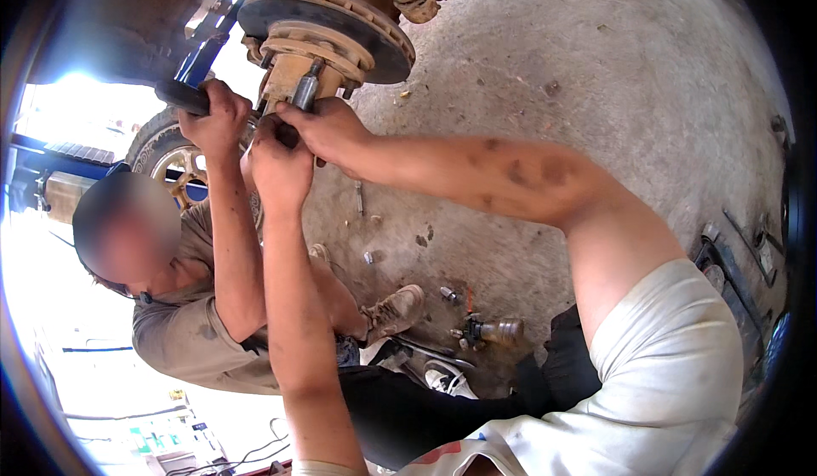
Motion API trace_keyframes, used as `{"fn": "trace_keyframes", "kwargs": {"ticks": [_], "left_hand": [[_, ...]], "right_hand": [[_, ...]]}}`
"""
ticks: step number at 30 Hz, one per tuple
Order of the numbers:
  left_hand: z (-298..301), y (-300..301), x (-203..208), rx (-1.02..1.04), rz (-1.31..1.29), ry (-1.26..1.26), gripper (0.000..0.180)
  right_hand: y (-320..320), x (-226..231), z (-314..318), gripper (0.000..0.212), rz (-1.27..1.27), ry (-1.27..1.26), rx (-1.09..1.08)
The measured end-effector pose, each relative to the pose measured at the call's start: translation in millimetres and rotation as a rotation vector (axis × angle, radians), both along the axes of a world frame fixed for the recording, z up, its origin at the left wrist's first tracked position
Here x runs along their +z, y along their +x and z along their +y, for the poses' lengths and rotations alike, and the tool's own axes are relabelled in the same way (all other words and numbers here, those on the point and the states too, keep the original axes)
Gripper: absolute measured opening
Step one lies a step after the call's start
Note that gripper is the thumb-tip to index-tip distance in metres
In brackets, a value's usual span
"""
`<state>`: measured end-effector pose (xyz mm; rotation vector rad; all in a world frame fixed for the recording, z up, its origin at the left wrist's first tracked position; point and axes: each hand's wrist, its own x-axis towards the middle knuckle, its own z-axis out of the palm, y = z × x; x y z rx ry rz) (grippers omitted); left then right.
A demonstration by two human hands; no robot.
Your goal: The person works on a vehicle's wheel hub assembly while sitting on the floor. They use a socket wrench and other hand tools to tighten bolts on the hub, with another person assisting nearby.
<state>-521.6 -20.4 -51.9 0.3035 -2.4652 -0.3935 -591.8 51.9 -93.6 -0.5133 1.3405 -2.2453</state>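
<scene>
Both my hands are together at the outer end of a rusty wheel hub (294,61), in front of its brake disc (319,17). My left hand (283,165) is closed, its fingers curled at the hub's end around something dark that they mostly hide. My right hand (330,131) is also closed beside it, thumb toward the left fingers; what it grips is hidden. A silver cylindrical metal piece (305,91) sticks out just above my right hand, in line with a wheel stud. To the left, a co-worker's hand (219,119) grips a dark bar-like handle (181,97).
The co-worker (196,306) sits close on the left, by a tyred wheel (166,157). On the concrete floor (511,76) lie a brass-coloured cylindrical tool (500,332), a small metal socket (448,294) and a thin metal piece (359,197). Dark metal tools (732,276) lie at the right.
</scene>
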Motion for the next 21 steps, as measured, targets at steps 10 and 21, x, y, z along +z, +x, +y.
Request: {"fn": "trace_keyframes", "kwargs": {"ticks": [10, 21], "left_hand": [[-15, 10, -13, 0.013, 0.185, 0.011, 0.032], [-39, -13, -33, -0.235, 0.283, 0.000, 0.052]], "right_hand": [[-1, 23, -22, 0.021, -0.464, -0.177, 0.017], [1, 56, 2, 0.062, -0.675, -0.118, 0.107]]}}
